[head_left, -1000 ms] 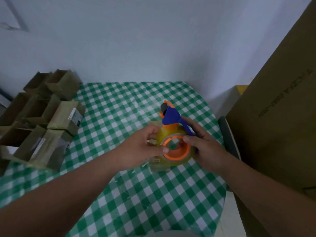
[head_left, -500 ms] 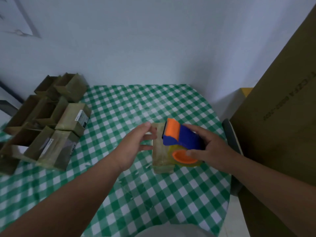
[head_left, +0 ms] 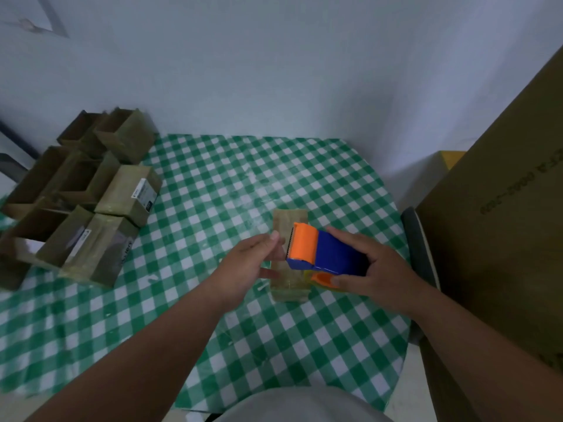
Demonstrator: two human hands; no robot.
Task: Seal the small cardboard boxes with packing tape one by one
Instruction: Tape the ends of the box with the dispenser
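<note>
Tape dispenser [head_left: 323, 254], orange and blue, gripped in the right hand [head_left: 374, 266] over a small cardboard box [head_left: 288, 220] on the checked tablecloth [head_left: 213, 190]; left hand [head_left: 253, 263], fingers relaxed, touches the box's side. Other boxes [head_left: 91, 205] cluster far left; a large carton [head_left: 502, 239] stands right.

Both forearms are bare, no sleeves visible, and a pale grey garment [head_left: 304, 406], perhaps a shirt, shows below.

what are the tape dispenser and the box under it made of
Tape dispenser: likely moulded plastic, going by its smooth, saturated orange and blue shell. Small box: apparently brown cardboard, matte, with a glossy sheen on top that may be clear tape.
</note>
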